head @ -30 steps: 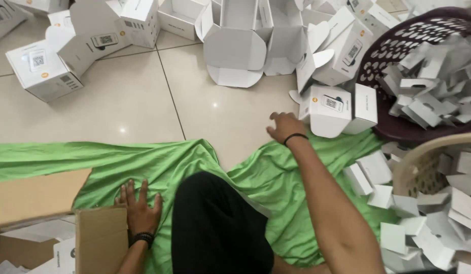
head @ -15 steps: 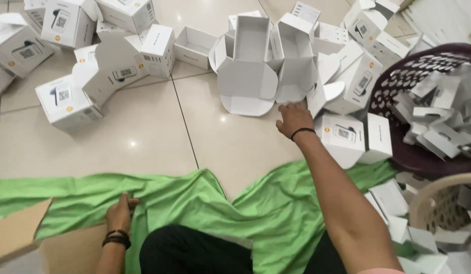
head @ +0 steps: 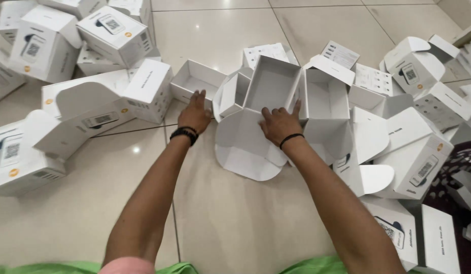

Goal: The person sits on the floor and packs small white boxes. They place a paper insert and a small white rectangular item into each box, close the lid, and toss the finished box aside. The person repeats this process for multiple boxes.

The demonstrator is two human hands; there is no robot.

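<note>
Both hands reach out over a glossy tiled floor [head: 230, 30] littered with white cartons.
Closed and half-folded white cartons [head: 113, 35] ring the bare tiles. The right hand [head: 280, 124] lies flat, fingers spread, on the open white box [head: 268, 94] straight ahead at the middle. The left hand [head: 195, 114], fingers loosely extended, touches the small open tray [head: 197, 81] just left of that box.

The right hand [head: 278, 124] lies flat over the near wall of an open white carton [head: 268, 89], hiding that edge. The left hand [head: 195, 114] covers a corner of a small open tray [head: 197, 81]. The picture's edge cuts off a closed white box [head: 20, 157] at left and the green cloth [head: 316, 266] at the bottom. A dark basket [head: 461, 162] at right shows only in part.
</note>
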